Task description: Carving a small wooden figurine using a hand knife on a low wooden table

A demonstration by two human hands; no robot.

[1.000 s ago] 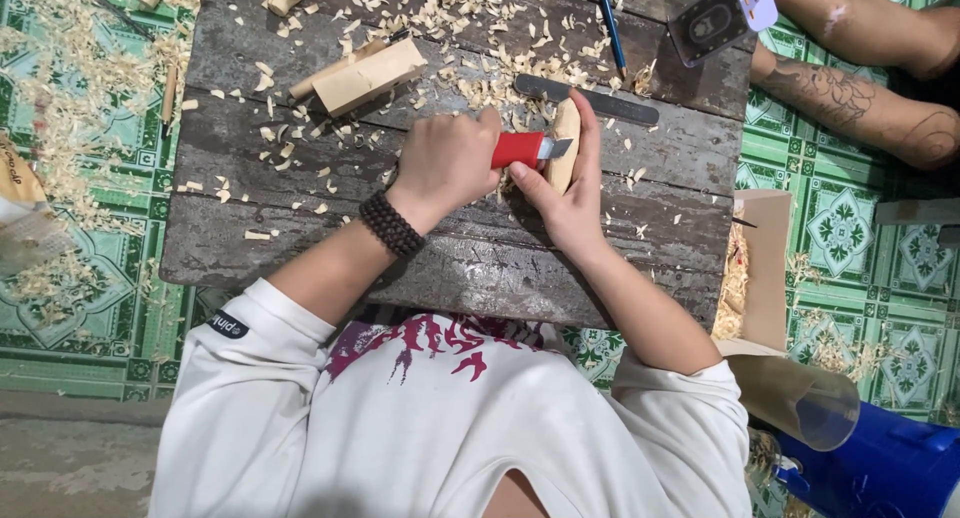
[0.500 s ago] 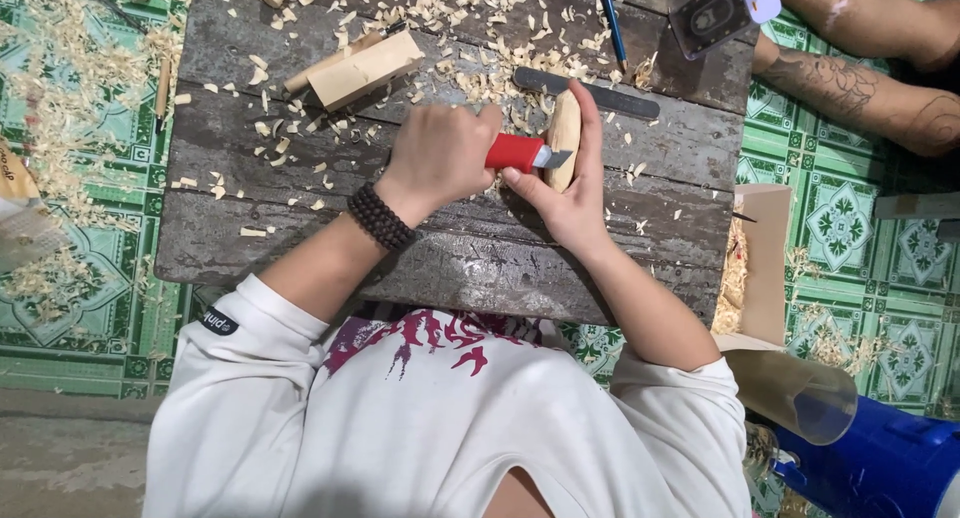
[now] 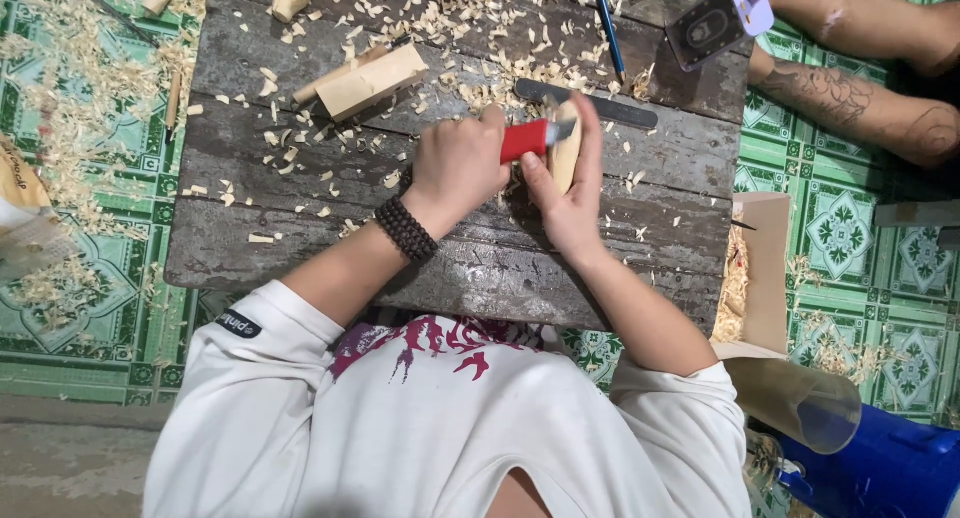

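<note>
My left hand (image 3: pixel 460 163), with a dark bead bracelet on the wrist, is shut around a red-handled knife (image 3: pixel 524 139). The short blade rests against a pale, rounded piece of wood (image 3: pixel 566 156). My right hand (image 3: pixel 572 198) grips that piece from below and behind, fingers curled over its top. Both hands work over a weathered grey wooden board (image 3: pixel 300 238) strewn with wood shavings.
A squared pale wood block (image 3: pixel 372 80) lies at the board's back left. A dark flat file (image 3: pixel 612 106) and a blue pencil (image 3: pixel 607 23) lie behind my hands. Another person's limbs (image 3: pixel 860 98) rest at top right. A cardboard box (image 3: pixel 768 278) and a blue container (image 3: pixel 885 468) stand on the right.
Both hands have shifted slightly up the board together, and the knife has edged along the wood piece. Everything else lies where it was.
</note>
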